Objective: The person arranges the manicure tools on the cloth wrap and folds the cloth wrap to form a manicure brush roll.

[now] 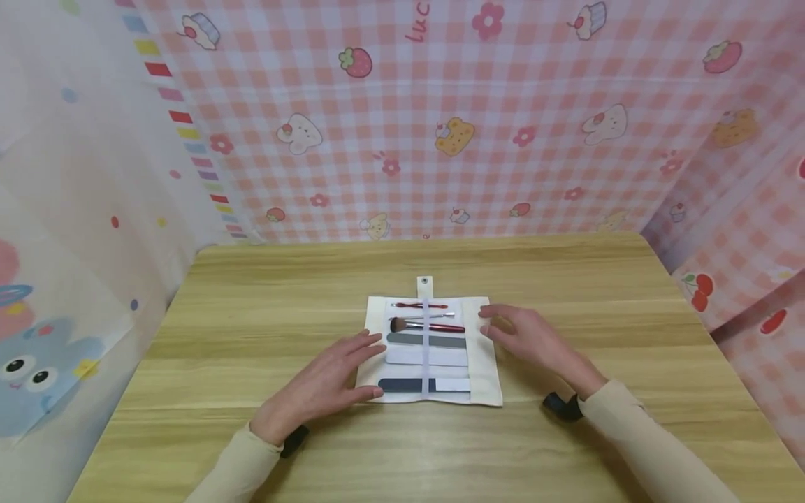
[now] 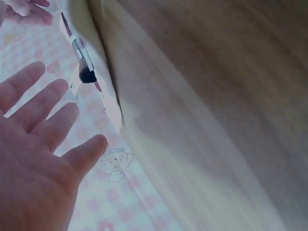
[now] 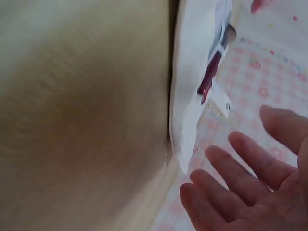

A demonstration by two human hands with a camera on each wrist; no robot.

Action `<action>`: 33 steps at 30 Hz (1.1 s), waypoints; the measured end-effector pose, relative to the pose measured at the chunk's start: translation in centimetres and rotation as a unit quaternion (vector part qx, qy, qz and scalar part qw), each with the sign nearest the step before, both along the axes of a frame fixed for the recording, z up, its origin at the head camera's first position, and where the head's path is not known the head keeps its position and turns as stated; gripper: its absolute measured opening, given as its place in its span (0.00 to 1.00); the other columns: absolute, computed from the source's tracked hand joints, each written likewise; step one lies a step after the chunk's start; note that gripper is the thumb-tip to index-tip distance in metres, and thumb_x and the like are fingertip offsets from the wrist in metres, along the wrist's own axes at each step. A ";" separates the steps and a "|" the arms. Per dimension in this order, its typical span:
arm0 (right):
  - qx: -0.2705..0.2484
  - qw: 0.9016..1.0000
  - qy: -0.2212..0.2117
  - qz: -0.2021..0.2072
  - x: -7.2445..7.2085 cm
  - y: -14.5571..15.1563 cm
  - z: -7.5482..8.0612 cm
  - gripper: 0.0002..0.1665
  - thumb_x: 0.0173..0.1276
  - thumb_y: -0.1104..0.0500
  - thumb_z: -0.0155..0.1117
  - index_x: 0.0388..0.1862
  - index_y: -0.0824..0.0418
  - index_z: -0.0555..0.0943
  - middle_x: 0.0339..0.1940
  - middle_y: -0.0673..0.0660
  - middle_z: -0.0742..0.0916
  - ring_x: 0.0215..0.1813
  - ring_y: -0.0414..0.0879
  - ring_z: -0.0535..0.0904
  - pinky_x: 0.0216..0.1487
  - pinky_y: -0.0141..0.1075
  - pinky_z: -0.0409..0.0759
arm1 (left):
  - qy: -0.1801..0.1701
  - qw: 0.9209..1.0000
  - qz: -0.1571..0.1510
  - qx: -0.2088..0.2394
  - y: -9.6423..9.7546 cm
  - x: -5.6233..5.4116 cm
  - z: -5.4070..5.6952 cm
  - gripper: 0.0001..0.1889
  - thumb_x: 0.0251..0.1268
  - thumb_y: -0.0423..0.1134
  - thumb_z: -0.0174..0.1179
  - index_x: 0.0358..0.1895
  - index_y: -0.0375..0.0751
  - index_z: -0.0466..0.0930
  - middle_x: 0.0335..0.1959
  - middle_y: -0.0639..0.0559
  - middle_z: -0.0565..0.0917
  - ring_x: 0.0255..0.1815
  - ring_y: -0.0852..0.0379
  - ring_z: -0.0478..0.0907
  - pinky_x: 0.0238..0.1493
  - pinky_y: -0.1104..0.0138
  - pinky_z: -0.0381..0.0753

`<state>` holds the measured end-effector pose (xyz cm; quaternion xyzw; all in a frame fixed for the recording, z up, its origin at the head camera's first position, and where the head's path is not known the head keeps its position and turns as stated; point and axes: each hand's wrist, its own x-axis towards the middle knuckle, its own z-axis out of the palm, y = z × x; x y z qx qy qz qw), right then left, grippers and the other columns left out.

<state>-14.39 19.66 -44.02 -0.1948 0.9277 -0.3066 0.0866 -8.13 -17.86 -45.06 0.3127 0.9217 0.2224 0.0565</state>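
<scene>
An off-white fabric tool case (image 1: pixel 486 381) lies unfolded on the wooden table, its snap tab (image 1: pixel 424 285) pointing to the far side. A pale elastic band (image 1: pixel 425 363) runs across the tools inside. From far to near lie a small red-handled tool (image 1: pixel 415 305), a thin metal tool (image 1: pixel 440 316), a dark-bristled brush (image 1: pixel 397 324) with a red handle, a grey nail file (image 1: pixel 402 339), a white file (image 1: pixel 402 358) and a black-and-white file (image 1: pixel 402 385). My left hand (image 1: pixel 321 383), fingers spread, is over the case's left edge. Loosely bent fingers of my right hand (image 1: pixel 525 335) are at its right edge.
The wood-grain table (image 1: pixel 264 293) reaches back to a pink checked cloth (image 1: pixel 390 133) with cartoon prints. White patterned cloth (image 1: pixel 94 175) hangs at the left, and more checked cloth (image 1: pixel 742 244) at the right. A black strap piece (image 1: pixel 562 407) shows at my right wrist.
</scene>
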 end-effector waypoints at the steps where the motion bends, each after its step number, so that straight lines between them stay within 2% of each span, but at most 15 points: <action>1: 0.006 1.000 0.002 0.010 0.4 0.0 0.0 0.24 0.79 0.52 0.63 0.67 0.63 0.80 0.67 0.63 0.83 0.72 0.62 0.74 0.70 0.60 0.71 | -0.003 1.000 -0.006 -0.005 0.0 0.0 0.0 0.39 0.67 0.60 0.67 0.75 0.42 0.72 0.79 0.45 0.67 0.81 0.43 0.60 0.77 0.45 0.60; 4: 0.023 0.998 0.014 0.048 1.3 0.1 0.0 0.25 0.78 0.51 0.64 0.67 0.63 0.80 0.68 0.62 0.82 0.72 0.61 0.74 0.70 0.59 0.71 | -0.018 0.999 -0.022 -0.019 0.1 -0.2 -0.1 0.41 0.67 0.63 0.65 0.76 0.41 0.69 0.79 0.42 0.66 0.80 0.42 0.60 0.78 0.44 0.57; 9: 0.050 0.993 0.009 0.107 2.5 0.4 -0.2 0.30 0.75 0.46 0.67 0.68 0.61 0.80 0.73 0.61 0.78 0.75 0.61 0.71 0.71 0.58 0.70 | -0.043 0.998 -0.035 -0.037 -0.1 -0.2 -0.2 0.45 0.66 0.66 0.65 0.78 0.43 0.67 0.78 0.42 0.67 0.78 0.41 0.63 0.78 0.45 0.59; 15: 0.066 0.986 -0.002 0.154 3.4 0.8 -0.7 0.36 0.73 0.41 0.68 0.69 0.62 0.79 0.75 0.62 0.76 0.75 0.61 0.71 0.72 0.57 0.70 | -0.039 0.997 -0.040 -0.048 -0.2 -0.2 -0.4 0.48 0.62 0.66 0.68 0.78 0.42 0.66 0.78 0.43 0.68 0.76 0.42 0.66 0.75 0.48 0.66; 20: 0.084 0.983 0.012 0.163 3.8 0.7 -1.2 0.42 0.69 0.37 0.71 0.69 0.66 0.79 0.76 0.63 0.75 0.75 0.62 0.71 0.71 0.57 0.71 | -0.046 0.997 -0.038 -0.054 0.0 -0.2 -0.5 0.48 0.59 0.64 0.72 0.78 0.41 0.67 0.78 0.43 0.68 0.77 0.43 0.66 0.74 0.50 0.67; 26: 0.121 0.978 0.020 0.167 4.4 0.6 -1.2 0.55 0.58 0.30 0.75 0.71 0.67 0.76 0.78 0.62 0.72 0.78 0.59 0.66 0.73 0.55 0.69 | -0.040 0.996 -0.052 -0.060 0.0 -0.2 -0.6 0.49 0.55 0.60 0.76 0.76 0.39 0.68 0.78 0.42 0.67 0.76 0.42 0.66 0.74 0.50 0.67; 31: 0.164 0.968 0.042 0.187 4.5 0.5 -1.0 0.56 0.59 0.33 0.77 0.74 0.68 0.73 0.79 0.62 0.70 0.79 0.59 0.65 0.74 0.56 0.68 | -0.042 0.996 -0.046 -0.059 0.0 -0.4 -0.7 0.49 0.56 0.55 0.77 0.77 0.36 0.66 0.77 0.40 0.68 0.75 0.41 0.68 0.73 0.50 0.68; 33: 0.170 0.967 0.040 0.188 4.5 0.5 -0.9 0.54 0.61 0.36 0.77 0.75 0.67 0.71 0.80 0.62 0.70 0.79 0.58 0.65 0.75 0.55 0.67 | -0.051 0.996 -0.044 -0.058 0.0 -0.5 -0.7 0.48 0.58 0.53 0.77 0.77 0.34 0.66 0.77 0.40 0.69 0.75 0.42 0.68 0.74 0.50 0.68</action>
